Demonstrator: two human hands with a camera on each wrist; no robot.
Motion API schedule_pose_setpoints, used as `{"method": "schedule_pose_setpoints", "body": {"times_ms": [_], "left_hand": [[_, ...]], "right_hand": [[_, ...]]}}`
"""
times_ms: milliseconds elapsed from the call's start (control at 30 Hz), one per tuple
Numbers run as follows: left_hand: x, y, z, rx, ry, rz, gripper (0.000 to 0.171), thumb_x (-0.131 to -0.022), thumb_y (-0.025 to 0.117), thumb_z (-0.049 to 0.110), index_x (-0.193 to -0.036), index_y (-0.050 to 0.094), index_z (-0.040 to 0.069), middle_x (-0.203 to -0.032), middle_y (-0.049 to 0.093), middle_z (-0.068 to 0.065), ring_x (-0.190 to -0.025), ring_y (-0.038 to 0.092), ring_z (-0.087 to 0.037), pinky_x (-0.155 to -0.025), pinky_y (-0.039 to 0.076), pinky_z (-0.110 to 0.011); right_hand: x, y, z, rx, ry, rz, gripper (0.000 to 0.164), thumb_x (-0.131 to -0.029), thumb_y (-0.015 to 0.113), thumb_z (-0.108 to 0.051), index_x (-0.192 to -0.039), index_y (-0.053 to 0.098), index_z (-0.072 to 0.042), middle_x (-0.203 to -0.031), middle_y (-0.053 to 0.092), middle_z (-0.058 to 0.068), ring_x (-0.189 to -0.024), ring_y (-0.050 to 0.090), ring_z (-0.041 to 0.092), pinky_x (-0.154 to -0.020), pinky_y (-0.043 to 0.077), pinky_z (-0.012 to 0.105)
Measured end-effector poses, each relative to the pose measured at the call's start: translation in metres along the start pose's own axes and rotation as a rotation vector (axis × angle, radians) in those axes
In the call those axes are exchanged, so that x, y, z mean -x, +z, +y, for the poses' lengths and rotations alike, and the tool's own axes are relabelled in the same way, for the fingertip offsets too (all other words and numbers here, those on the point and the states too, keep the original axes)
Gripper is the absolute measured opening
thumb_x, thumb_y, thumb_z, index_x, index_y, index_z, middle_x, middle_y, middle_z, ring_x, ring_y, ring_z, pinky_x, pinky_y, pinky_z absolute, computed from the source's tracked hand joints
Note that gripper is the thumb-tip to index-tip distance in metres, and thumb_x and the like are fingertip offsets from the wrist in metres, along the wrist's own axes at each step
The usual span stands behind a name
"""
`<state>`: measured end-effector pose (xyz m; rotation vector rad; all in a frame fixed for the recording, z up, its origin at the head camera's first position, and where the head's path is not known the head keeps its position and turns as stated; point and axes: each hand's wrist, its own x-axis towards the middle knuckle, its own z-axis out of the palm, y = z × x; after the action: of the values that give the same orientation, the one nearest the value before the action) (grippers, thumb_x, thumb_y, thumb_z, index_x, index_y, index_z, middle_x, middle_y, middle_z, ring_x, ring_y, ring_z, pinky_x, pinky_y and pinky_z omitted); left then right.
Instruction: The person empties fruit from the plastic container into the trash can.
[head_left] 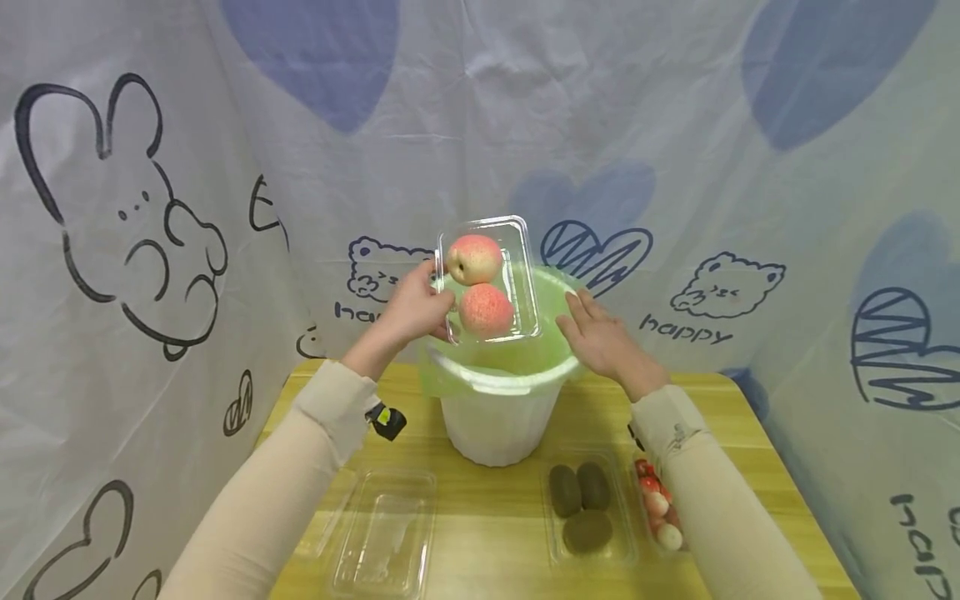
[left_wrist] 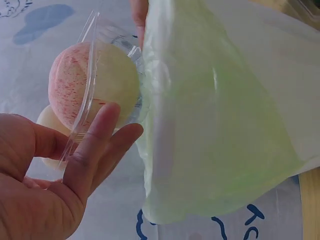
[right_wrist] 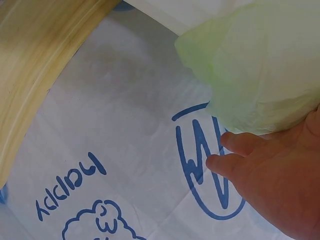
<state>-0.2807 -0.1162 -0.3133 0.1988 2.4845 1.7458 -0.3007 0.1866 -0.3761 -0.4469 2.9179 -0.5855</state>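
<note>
My left hand (head_left: 420, 308) pinches the side of a transparent plastic container (head_left: 522, 265), thumb on one face and fingers behind it. Two pink-and-yellow peaches (head_left: 487, 311) lie in the container, which is tilted above the mouth of a white bin (head_left: 495, 425). A thin green bag (head_left: 543, 337) lines the bin and folds over its rim. At the rim's right side is my right hand (head_left: 606, 343), fingers extended along the outside of the bag. In the left wrist view, one peach (left_wrist: 70, 85) shows large behind the container's edge, next to the bag (left_wrist: 215, 115).
On the wooden table (head_left: 487, 517), a transparent tray (head_left: 386, 537) lies front left, beside another transparent piece (head_left: 326, 521). Front right, several kiwis (head_left: 587, 531) sit in a tray, next to a pack of small red-and-white pieces (head_left: 660, 508). A printed cloth (head_left: 465, 108) hangs behind and at the sides.
</note>
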Motion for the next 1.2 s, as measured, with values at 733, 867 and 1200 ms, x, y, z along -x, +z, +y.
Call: {"method": "schedule_pose_setpoints", "body": {"times_ms": [733, 867, 1200], "left_hand": [[-0.024, 0.015, -0.018, -0.083, 0.078, 0.196, 0.066, -0.099, 0.049, 0.001, -0.163, 0.037, 0.014, -0.072, 0.055, -0.006, -0.054, 0.057, -0.016, -0.056, 0.065, -0.035], [-0.022, 0.015, -0.02, -0.09, 0.093, 0.209, 0.065, -0.101, 0.048, 0.002, -0.164, 0.037, 0.016, -0.078, 0.057, -0.009, -0.055, 0.055, -0.014, -0.055, 0.064, -0.034], [-0.024, 0.015, -0.022, -0.107, 0.098, 0.252, 0.063, -0.103, 0.048, 0.003, -0.164, 0.037, 0.019, -0.137, 0.062, -0.029, -0.066, 0.064, -0.02, -0.059, 0.064, -0.033]], "right_hand": [[0.001, -0.001, 0.002, -0.024, -0.001, -0.009, 0.075, -0.112, 0.012, -0.055, -0.17, 0.001, -0.009, -0.178, -0.006, 0.018, -0.164, 0.0, 0.042, -0.13, 0.003, 0.071], [0.0, 0.0, 0.002, -0.027, -0.001, -0.004, 0.073, -0.113, 0.013, -0.053, -0.17, 0.002, -0.009, -0.178, -0.004, 0.018, -0.164, 0.001, 0.041, -0.129, 0.003, 0.072], [-0.001, 0.0, 0.002, -0.033, 0.001, -0.01, 0.073, -0.113, 0.013, -0.053, -0.17, 0.001, -0.009, -0.178, -0.007, 0.017, -0.164, -0.001, 0.041, -0.13, 0.003, 0.071]]}}
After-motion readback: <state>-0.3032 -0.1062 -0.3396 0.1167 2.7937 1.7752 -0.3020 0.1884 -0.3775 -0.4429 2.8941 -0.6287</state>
